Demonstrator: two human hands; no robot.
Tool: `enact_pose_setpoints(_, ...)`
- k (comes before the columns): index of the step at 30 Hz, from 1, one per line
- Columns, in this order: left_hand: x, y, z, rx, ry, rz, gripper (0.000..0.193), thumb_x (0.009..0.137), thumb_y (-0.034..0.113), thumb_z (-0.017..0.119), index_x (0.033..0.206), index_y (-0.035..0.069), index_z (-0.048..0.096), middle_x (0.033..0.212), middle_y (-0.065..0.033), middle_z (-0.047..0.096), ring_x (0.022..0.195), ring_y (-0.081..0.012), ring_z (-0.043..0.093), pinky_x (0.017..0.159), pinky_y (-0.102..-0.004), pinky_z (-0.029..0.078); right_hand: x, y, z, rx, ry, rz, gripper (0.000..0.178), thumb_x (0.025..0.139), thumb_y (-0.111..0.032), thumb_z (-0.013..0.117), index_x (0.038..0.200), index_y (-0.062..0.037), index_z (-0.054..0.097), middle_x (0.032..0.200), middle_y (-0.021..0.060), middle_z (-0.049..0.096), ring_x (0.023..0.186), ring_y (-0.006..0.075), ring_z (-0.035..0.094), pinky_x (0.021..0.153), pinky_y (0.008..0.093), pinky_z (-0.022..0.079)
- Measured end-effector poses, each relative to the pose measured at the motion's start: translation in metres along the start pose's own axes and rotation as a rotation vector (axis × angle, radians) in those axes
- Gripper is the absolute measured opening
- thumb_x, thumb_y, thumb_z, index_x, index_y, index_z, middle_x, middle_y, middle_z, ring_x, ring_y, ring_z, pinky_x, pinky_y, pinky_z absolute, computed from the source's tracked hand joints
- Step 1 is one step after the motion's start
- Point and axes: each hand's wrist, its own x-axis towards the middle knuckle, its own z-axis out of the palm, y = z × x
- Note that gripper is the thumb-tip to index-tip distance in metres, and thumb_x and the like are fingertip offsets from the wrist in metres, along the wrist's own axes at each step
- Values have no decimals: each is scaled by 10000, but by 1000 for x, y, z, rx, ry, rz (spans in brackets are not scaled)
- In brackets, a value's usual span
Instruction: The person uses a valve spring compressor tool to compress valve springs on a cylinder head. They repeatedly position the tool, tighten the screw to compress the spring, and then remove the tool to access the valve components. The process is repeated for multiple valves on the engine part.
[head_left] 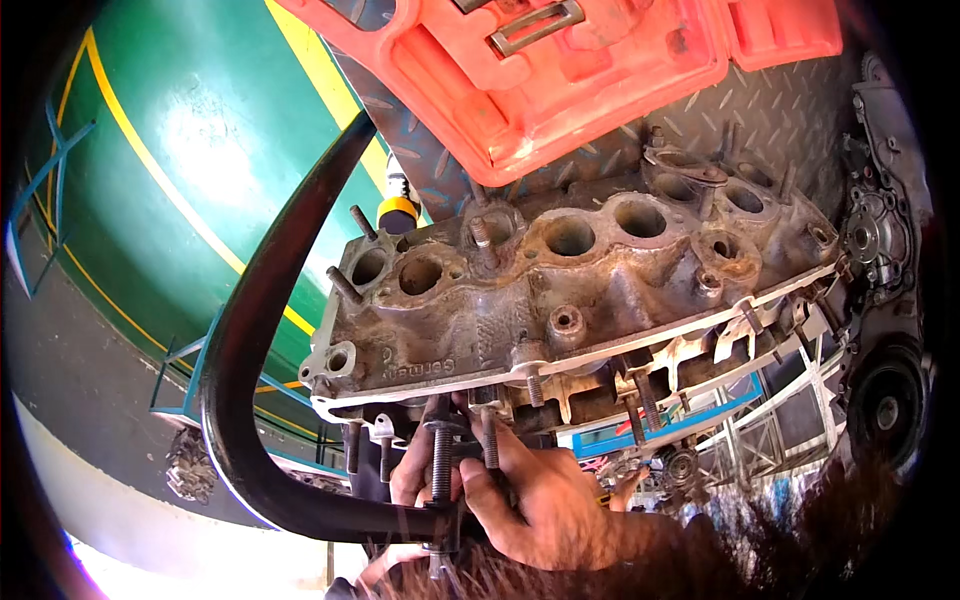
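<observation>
A worn metal cylinder head [470, 320], with round ports and threaded studs, lies across the middle. Around its left end curves a black C-shaped valve spring compressor [228, 390], whose threaded screw [441, 470] stands under the cylinder head's lower edge. My right hand [555, 505] is just right of that screw, its fingers curled up beneath the cylinder head and its thumb bent inward. Something dark shows between thumb and fingers, too hidden to name. Behind the screw, my left hand [408, 475] is mostly covered; only parts of its fingers show close under the cylinder head.
A red moulded tool case [560, 85] lies open on the diamond-plate bench [770, 110] beyond the cylinder head. At the right edge stands a dark engine part with a pulley [886, 410]. A yellow-banded bottle-like object [398, 210] is behind the left end. Green floor [200, 120] with yellow lines stretches left.
</observation>
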Motion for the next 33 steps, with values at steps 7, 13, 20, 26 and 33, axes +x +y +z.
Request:
enact_pose_setpoints(7, 6, 7, 3, 32, -8, 0, 639, 1002, 140, 571, 1545, 15, 259, 1234, -116, 591, 1098, -178, 586, 982, -304, 453, -2, 15, 9, -165, 85, -76, 455, 955, -215, 608, 1273, 91, 497, 634, 209, 633, 557, 389, 662, 531, 473, 537)
enact_pose_setpoints(13, 7, 3, -2, 39, -25, -4, 620, 1000, 133, 562, 1534, 6, 274, 1204, -117, 595, 1072, -183, 587, 966, -311, 457, 5, 20, 14, -215, 193, -196, 381, 929, -131, 639, 1240, 68, 545, 634, 187, 632, 520, 342, 648, 483, 432, 520)
enact_pose_setpoints(20, 10, 8, -2, 38, -40, -3, 599, 998, 125, 551, 1522, -4, 290, 1169, -118, 600, 1043, -187, 589, 947, -320, 461, 9, -4, 14, -299, 258, -148, 385, 932, -133, 624, 1278, 20, 557, 670, 185, 649, 545, 344, 660, 507, 429, 532)
enact_pose_setpoints(26, 11, 5, -3, 26, -55, -12, 582, 996, 118, 542, 1511, -13, 305, 1139, -119, 604, 1017, -192, 590, 931, -327, 465, 10, 9, 16, -280, 252, -199, 387, 938, -133, 615, 1289, 15, 556, 693, 182, 656, 546, 338, 658, 506, 422, 531)
enact_pose_setpoints(33, 16, 5, -4, 25, -67, -13, 562, 994, 110, 532, 1498, -23, 321, 1104, -120, 608, 987, -197, 592, 912, -336, 470, 9, 10, 11, -247, 206, -219, 376, 944, -130, 613, 1288, 15, 570, 661, 161, 647, 530, 303, 657, 490, 407, 525)
